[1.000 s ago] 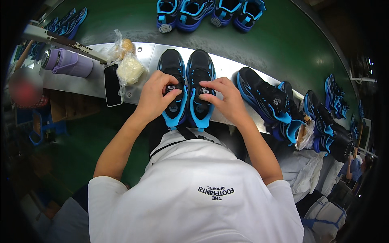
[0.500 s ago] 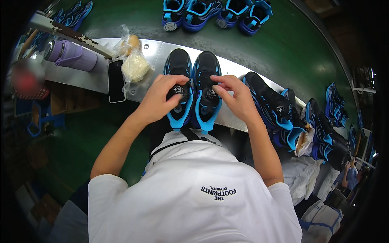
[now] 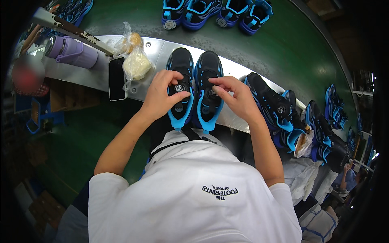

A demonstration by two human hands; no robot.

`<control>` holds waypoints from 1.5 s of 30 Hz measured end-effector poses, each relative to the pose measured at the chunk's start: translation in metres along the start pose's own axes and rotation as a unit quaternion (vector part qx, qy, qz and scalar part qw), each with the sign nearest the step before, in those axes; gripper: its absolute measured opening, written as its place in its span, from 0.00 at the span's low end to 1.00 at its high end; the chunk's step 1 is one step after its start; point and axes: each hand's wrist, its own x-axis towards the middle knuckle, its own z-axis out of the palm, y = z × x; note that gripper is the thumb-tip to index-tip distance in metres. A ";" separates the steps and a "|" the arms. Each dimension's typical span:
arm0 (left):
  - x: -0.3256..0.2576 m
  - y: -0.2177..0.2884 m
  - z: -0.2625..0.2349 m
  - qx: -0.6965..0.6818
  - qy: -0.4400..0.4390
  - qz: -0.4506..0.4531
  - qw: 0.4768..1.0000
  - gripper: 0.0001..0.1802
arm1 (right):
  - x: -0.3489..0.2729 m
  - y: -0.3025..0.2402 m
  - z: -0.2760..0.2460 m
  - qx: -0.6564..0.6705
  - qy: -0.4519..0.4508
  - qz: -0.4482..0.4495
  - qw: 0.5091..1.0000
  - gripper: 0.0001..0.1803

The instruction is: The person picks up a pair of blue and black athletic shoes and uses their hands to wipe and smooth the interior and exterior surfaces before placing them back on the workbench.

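Mid-frame, the left hand (image 3: 160, 95) has spread its grip wider beside the left shoe (image 3: 180, 60); the right hand (image 3: 239, 99) has narrowed over the right shoe (image 3: 208, 65), pinch uncertain. Both shoes remain being handled.

Mid-pic well lit, prob. from above; white shirt (image 3: 194, 210) brightest, w/ soft shading in folds. Steel ledge (image 3: 156, 60) gives pale glare, esp. R of ctr. shoes (image 3: 181, 58). Green surface (image 3: 267, 52) dimmer, dull sheen. Floor (image 3: 81, 141) below ledge in deep shadow. Tiny bright spots of light far R. Fisheye: straight edges bow, corners go black, detail soft & murky twd. rim. Round blur patch (image 3: 28, 75) at L. Ctr. fairly sharp.
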 end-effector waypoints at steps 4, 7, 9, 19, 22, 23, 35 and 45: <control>0.008 -0.014 -0.015 -0.206 -0.125 0.013 0.970 0.26 | 0.004 -0.005 0.001 -0.016 -0.005 -0.018 1.000 0.14; 0.002 -0.007 -0.016 -0.126 -0.074 0.075 0.986 0.24 | 0.015 -0.011 0.014 -0.010 -0.014 -0.057 0.998 0.14; -0.020 -0.004 -0.013 -0.096 -0.004 0.048 0.994 0.20 | 0.025 -0.017 0.028 0.001 -0.028 -0.077 0.997 0.13; -0.074 0.002 0.020 -0.468 0.022 -0.224 0.855 0.09 | 0.033 -0.018 0.074 -0.171 -0.051 -0.189 0.966 0.17; -0.075 -0.001 0.021 -0.439 0.001 -0.202 0.876 0.09 | 0.034 -0.020 0.073 -0.196 0.007 -0.168 0.966 0.18; -0.075 0.001 0.021 -0.447 0.004 -0.209 0.870 0.08 | 0.039 -0.019 0.067 -0.155 -0.025 -0.190 0.969 0.17; -0.069 0.036 0.024 0.027 -0.030 0.095 0.995 0.17 | 0.039 -0.018 0.076 -0.155 0.008 -0.185 0.970 0.16; -0.019 0.043 0.045 0.095 -0.211 -0.008 0.973 0.14 | 0.242 0.004 -0.105 -0.451 0.152 0.070 0.876 0.46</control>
